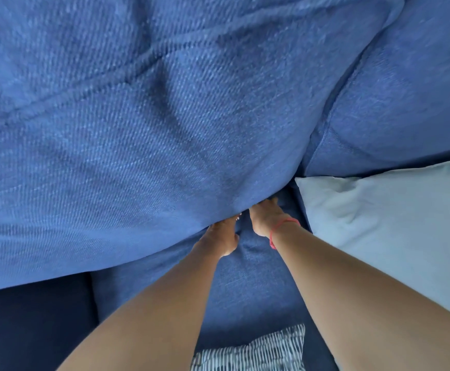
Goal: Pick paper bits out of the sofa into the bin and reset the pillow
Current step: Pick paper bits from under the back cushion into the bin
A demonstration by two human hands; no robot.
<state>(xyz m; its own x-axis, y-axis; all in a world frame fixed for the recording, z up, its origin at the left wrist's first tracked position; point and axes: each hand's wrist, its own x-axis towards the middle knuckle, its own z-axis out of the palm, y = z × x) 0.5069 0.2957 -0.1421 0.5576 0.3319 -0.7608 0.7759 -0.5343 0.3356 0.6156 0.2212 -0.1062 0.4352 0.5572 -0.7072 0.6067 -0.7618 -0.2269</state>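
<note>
Our left hand (222,236) and right hand (265,216) grip the lower edge of the big blue back cushion (138,156), fingers hidden. It looks soft and bulky, best held low, at the sofa seat (248,285) rear edge.

Blue sofa (258,277) with cushions

On the seat lie a big blue cushion (138,143), a light blue pillow (392,223) at right, and a striped pillow (253,352) near the front.

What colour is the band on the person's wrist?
Red, on the right wrist, seen in the head view.
</note>
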